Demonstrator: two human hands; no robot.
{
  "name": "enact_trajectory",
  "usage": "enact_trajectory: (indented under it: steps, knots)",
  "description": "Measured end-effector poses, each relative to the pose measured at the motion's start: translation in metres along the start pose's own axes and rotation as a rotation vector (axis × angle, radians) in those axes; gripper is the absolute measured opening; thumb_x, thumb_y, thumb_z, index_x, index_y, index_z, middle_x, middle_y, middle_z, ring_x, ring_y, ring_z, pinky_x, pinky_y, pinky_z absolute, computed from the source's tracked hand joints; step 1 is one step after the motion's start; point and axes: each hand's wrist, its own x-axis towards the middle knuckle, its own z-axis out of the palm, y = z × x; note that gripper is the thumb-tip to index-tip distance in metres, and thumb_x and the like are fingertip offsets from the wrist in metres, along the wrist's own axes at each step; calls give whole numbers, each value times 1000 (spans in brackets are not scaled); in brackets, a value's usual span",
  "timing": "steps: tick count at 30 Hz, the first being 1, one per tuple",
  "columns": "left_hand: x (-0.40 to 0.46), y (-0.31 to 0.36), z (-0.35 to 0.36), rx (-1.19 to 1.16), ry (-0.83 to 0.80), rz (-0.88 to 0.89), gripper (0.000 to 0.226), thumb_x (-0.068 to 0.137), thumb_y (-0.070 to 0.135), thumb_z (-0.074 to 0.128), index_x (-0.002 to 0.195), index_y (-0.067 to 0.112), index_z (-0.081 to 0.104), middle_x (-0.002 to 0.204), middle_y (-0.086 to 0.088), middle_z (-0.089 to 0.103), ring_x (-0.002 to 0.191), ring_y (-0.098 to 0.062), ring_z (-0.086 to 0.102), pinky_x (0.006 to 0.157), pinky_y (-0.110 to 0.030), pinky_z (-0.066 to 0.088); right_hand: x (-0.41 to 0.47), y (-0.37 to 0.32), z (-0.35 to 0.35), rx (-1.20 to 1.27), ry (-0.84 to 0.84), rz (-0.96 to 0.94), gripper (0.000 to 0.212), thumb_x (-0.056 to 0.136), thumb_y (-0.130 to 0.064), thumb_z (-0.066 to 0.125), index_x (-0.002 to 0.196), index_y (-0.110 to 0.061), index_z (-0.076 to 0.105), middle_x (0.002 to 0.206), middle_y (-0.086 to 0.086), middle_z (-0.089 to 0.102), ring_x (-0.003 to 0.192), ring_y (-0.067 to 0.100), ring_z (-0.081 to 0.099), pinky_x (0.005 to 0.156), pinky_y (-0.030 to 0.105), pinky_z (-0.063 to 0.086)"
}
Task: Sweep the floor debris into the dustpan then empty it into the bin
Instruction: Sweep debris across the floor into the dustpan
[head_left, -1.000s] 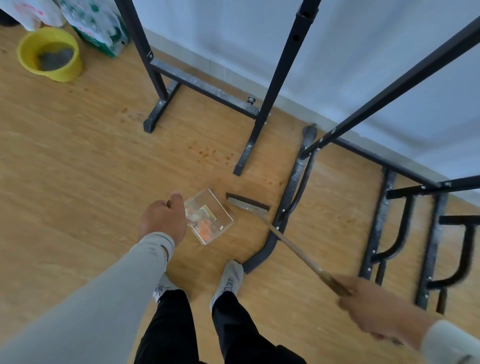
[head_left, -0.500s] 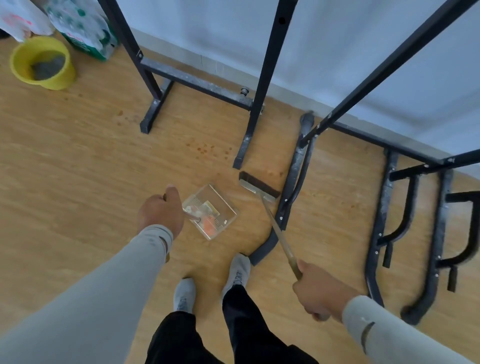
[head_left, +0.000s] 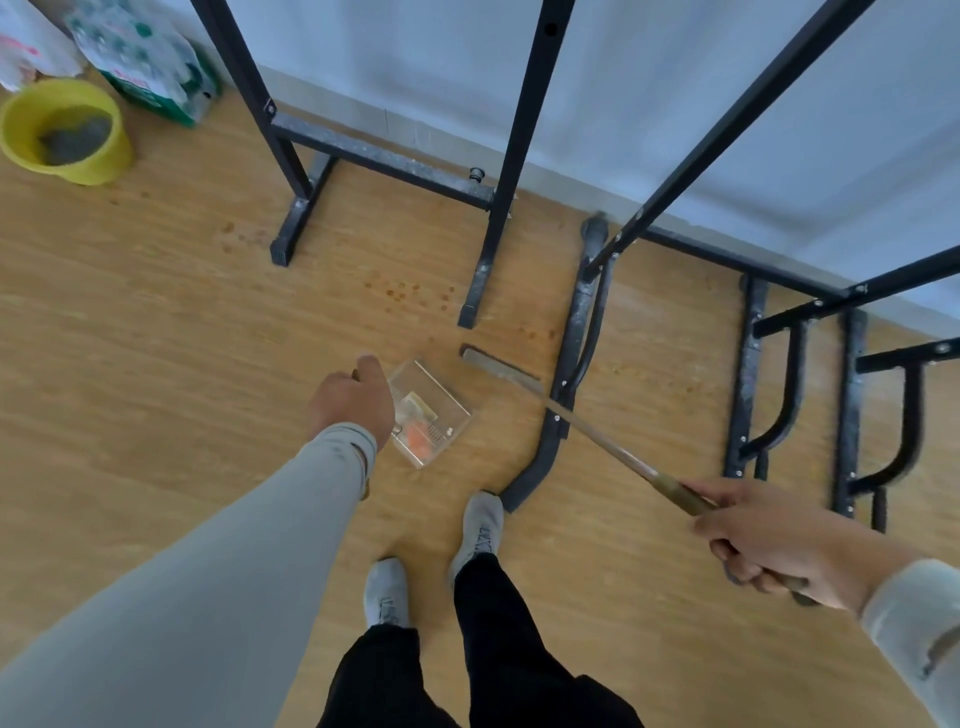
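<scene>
Two stages, neither closed. Floor (head_left: 156, 364): pale wood boards, with a scatter of small brown specks (head_left: 410, 293) lying between the black metal frame legs (head_left: 480, 270) near the wall, apparently unswept. Bin (head_left: 65, 132): yellow tub at the far left by the wall, grey matter inside, well apart from the dustpan, so the emptying stage is judged not yet begun. Broom (head_left: 501, 370): long-handled, its head on the floor just beside the dustpan's far edge, between pan and curved frame leg. Right hand (head_left: 779, 545): fingers curled round the handle's upper end, gripping it. Left hand (head_left: 353, 402): held over the dustpan's near end; fingers curled under, seemingly on its grip, though the hold itself is hidden beneath the hand. Dustpan (head_left: 434, 410): clear plastic, low at the floor ahead of the person's shoes. Contents: orange scrap (head_left: 418, 439) and tan piece (head_left: 418, 402) already collected. Remaining, by estimate: sweep the specks, carry, tip.
</scene>
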Motion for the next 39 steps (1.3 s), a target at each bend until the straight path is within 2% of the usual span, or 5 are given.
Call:
enact_trajectory:
  steps: [9, 19, 24, 28, 39]
  knots:
    - [-20, -73, -34, 88, -38, -28, 70, 99, 68, 27, 92, 9, 65, 86, -17, 71, 71, -36, 63, 82, -56, 62, 47, 7, 142, -172, -34, 1, 51, 91, 2, 40, 141, -6, 47, 70, 11, 47, 56, 21, 42, 46, 26, 33]
    - [-26, -95, -23, 144, -21, 53, 62, 103, 59, 28, 96, 10, 65, 82, -8, 63, 73, -31, 61, 68, -39, 46, -33, 69, 94, 566, -328, 163, 34, 98, -7, 60, 126, -24, 69, 69, 7, 46, 48, 11, 32, 33, 22, 29]
    - [-22, -97, -24, 130, -42, 63, 64, 103, 61, 29, 96, 8, 64, 83, -11, 64, 82, -38, 65, 76, -43, 54, -48, 84, 109, 319, -118, 35, 38, 101, -12, 56, 127, -39, 62, 64, 4, 48, 47, 13, 36, 39, 25, 30]
    - [-18, -112, -46, 199, -83, 92, 64, 104, 59, 30, 93, 7, 66, 82, -17, 69, 69, -35, 63, 73, -44, 59, -18, 76, 155, 111, 65, 25, 43, 99, -2, 39, 136, -20, 53, 67, 5, 36, 49, 15, 32, 45, 26, 25]
    - [-31, -157, -58, 428, -142, 301, 57, 103, 61, 29, 84, 19, 64, 78, -9, 67, 66, -30, 63, 56, -32, 44, -36, 101, 234, 592, -303, 190, 48, 103, -18, 51, 147, -32, 42, 61, 1, 47, 45, 9, 36, 36, 20, 31]
